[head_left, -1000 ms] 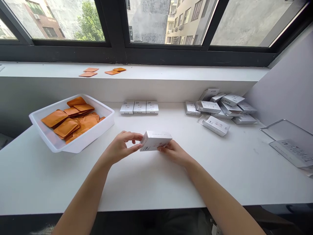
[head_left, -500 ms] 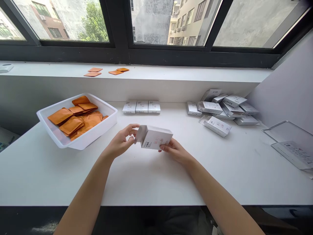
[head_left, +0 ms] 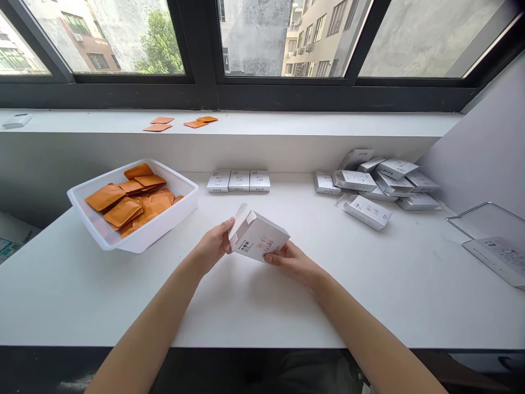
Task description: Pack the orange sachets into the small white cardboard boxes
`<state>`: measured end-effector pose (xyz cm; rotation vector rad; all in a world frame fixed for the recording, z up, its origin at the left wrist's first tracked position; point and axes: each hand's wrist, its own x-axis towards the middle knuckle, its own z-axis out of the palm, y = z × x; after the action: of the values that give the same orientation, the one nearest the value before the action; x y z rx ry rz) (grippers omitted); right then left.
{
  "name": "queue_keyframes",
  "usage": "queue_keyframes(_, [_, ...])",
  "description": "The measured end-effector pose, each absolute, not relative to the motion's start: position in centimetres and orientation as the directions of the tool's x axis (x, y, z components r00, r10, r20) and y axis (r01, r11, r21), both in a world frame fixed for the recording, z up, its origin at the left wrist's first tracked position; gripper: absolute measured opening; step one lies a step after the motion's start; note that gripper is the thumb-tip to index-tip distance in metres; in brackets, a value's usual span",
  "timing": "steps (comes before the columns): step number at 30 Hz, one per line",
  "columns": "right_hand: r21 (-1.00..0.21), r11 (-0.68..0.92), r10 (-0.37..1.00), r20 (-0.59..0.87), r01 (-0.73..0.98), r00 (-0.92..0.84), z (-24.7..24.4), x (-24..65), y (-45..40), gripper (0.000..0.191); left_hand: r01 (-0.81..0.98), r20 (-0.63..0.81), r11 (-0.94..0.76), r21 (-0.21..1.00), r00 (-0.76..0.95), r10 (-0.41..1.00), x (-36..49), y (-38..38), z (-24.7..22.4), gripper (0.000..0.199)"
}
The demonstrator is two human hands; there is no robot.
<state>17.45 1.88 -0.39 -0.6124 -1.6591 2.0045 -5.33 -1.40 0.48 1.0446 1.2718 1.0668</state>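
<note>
Between my two hands, above the white table [head_left: 303, 306], is a small white box [head_left: 259, 236] with dark and red print. Its flap stands up at the left end, so that end looks open. My right hand [head_left: 292, 261] grips the right end, thumb on the printed face. At the left end, my left hand [head_left: 217, 243] pinches the box edge near the flap; its other fingers are partly hidden behind. A white plastic tub [head_left: 172, 230] to the left holds several orange packets [head_left: 123, 212].
Three white boxes [head_left: 238, 181] stand in a row at the back. A pile of white boxes [head_left: 377, 183] lies back right, some with flaps open. A wire stand [head_left: 471, 214] with a flat carton [head_left: 498, 257] is far right. Orange packets [head_left: 161, 123] lie on the windowsill [head_left: 287, 123].
The box has tilted, turning its printed face more toward me, and its left flap now stands raised. My left hand has shifted slightly right and lower, onto the box edge.
</note>
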Motion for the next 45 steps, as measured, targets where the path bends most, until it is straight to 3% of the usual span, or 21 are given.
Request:
queue_keyframes(3, [-0.994, -0.101, 0.669, -0.101, 0.044, -0.737, 0.2, 18.7, 2.7, 0.063, -0.004, -0.180, 0.180, 0.984, -0.041, 0.983, -5.8, -1.6, 1.0, 0.046])
queue_keyframes(6, [-0.996, 0.061, 0.810, 0.014, 0.060, -0.586, 1.0, 19.7, 3.4, 0.064, 0.139, -0.113, 0.114, 0.984, -0.017, 0.993, -6.1, -1.9, 1.6, 0.049])
queue_keyframes(8, [-0.991, 0.125, 0.794, 0.067, 0.054, -0.604, 1.2, 19.5, 3.2, 0.060, 0.232, -0.146, 0.118, 0.965, 0.110, 0.983, -5.8, -2.0, 1.6, 0.052])
queue_keyframes(11, [-0.974, 0.162, 0.723, 0.010, 0.156, -0.691, 1.1, 18.5, 2.2, 0.052, 0.335, -0.173, 0.095, 0.937, 0.213, 0.962, -5.0, -1.9, 1.2, 0.050])
queue_keyframes(13, [-0.962, 0.187, 0.737, 0.003, 0.199, -0.676, 1.0, 18.0, 1.7, 0.042, 0.508, -0.052, 0.014, 0.861, 0.061, 0.997, -4.7, -2.0, 1.0, 0.041])
queue_keyframes(15, [-0.956, 0.211, 0.755, 0.026, 0.205, -0.655, 0.8, 17.8, 1.5, 0.032, 0.682, 0.224, -0.115, 0.722, -0.073, 0.972, -4.6, -2.1, 1.1, 0.034])
queue_keyframes(17, [-0.942, 0.259, 0.762, 0.064, 0.213, -0.645, 0.8, 17.9, 1.4, 0.025, 0.748, 0.438, -0.305, 0.589, 0.021, 0.899, -4.6, -2.4, 1.4, 0.029])
queue_keyframes(19, [-0.927, 0.313, 0.754, 0.109, 0.208, -0.648, 0.8, 18.0, 1.5, 0.022, 0.724, 0.494, -0.494, 0.481, 0.241, 0.835, -4.4, -2.7, 1.6, 0.027])
queue_keyframes(21, [-0.915, 0.348, 0.748, 0.139, 0.205, -0.649, 1.0, 18.0, 1.5, 0.019, 0.710, 0.460, -0.589, 0.386, 0.405, 0.790, -4.0, -3.0, 1.7, 0.028])
queue_keyframes(24, [-0.882, 0.381, 0.741, 0.111, 0.279, -0.662, 1.5, 18.1, 1.6, 0.013, 0.716, 0.410, -0.618, 0.324, 0.482, 0.774, -3.4, -3.1, 1.4, 0.026])
queue_keyframes(28, [-0.892, 0.310, 0.744, 0.012, 0.328, -0.668, 1.7, 18.5, 1.5, 0.018, 0.772, 0.357, -0.542, 0.332, 0.430, 0.830, -3.4, -2.9, 1.2, 0.030])
queue_keyframes(33, [-0.945, 0.164, 0.844, -0.013, 0.281, -0.536, 0.2, 19.3, 1.7, 0.027, 0.857, 0.294, -0.363, 0.365, 0.263, 0.919, -3.5, -2.6, 1.0, 0.041])
queue_keyframes(37, [-0.957, 0.120, 0.862, -0.032, 0.264, -0.507, -0.6, 20.8, 3.7, 0.034, 0.864, 0.203, -0.331, 0.379, 0.271, 0.941, -2.7, -2.7, 0.4, 0.039])
queue_keyframes(41, [-0.934, 0.146, 0.958, 0.052, 0.325, -0.282, 0.2, 23.3, 9.3, 0.039, 0.888, 0.108, -0.286, 0.359, 0.265, 0.958, -2.2, -2.7, -0.2, 0.054])
queue_keyframes(45, [-0.873, 0.062, 0.998, 0.051, 0.483, -0.036, 1.3, 23.3, 17.9, 0.041, 0.898, -0.003, -0.273, 0.346, 0.292, 0.956, -2.3, -2.5, -0.4, 0.036])
